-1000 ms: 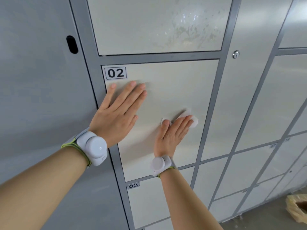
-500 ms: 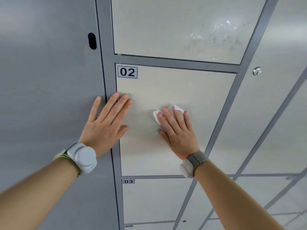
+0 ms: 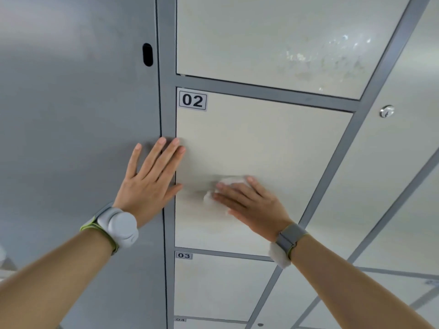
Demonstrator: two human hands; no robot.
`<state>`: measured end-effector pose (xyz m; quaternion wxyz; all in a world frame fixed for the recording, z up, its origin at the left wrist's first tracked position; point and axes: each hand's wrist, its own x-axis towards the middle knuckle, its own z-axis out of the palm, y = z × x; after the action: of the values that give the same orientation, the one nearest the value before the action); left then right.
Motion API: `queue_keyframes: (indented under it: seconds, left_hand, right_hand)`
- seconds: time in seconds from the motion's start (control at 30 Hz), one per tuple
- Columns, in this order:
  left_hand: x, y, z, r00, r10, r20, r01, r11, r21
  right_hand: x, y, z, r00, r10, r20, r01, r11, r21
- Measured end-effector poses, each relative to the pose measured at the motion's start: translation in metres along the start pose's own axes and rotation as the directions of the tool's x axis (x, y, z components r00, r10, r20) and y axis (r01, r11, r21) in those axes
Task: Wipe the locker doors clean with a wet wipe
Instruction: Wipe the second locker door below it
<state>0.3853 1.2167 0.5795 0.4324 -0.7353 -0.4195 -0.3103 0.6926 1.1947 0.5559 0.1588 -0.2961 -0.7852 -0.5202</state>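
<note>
Since half a second ago, the wet wipe (image 3: 228, 184) has been swept lower, toward the left edge of door 02 (image 3: 273, 143), pressed flat under the open right hand (image 3: 251, 206). The left hand (image 3: 149, 184) is laid open across the grey frame (image 3: 167, 103) at that edge. Door 02 is judged partly wiped; smears are left on the door above (image 3: 297, 43), and door 03 (image 3: 213, 286) seems not yet done.

Locker door 02 (image 3: 261, 143) is smooth, cream, faintly glossy; its frame (image 3: 266, 90) matt grey metal; the wipe (image 3: 231, 180) soft white cloth.
</note>
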Motion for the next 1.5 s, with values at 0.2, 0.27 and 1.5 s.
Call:
queue_keyframes:
  seconds: [0.2,0.27,1.5]
  left_hand:
    - [-0.008,-0.006,0.000,1.000,-0.017,0.026,0.017,1.000,-0.004]
    - [-0.009,-0.005,0.001,0.999,-0.021,0.026,0.021,1.000,-0.007]
    - [-0.009,-0.021,-0.005,0.995,0.059,0.076,-0.054,0.996,-0.066]
  right_hand:
    - [0.030,0.015,-0.011,0.987,0.143,-0.072,-0.143,0.990,0.002]
    - [0.029,0.009,-0.009,0.983,0.165,-0.082,-0.165,0.986,0.007]
    - [0.030,-0.021,0.005,1.000,-0.015,-0.002,0.015,1.000,-0.015]
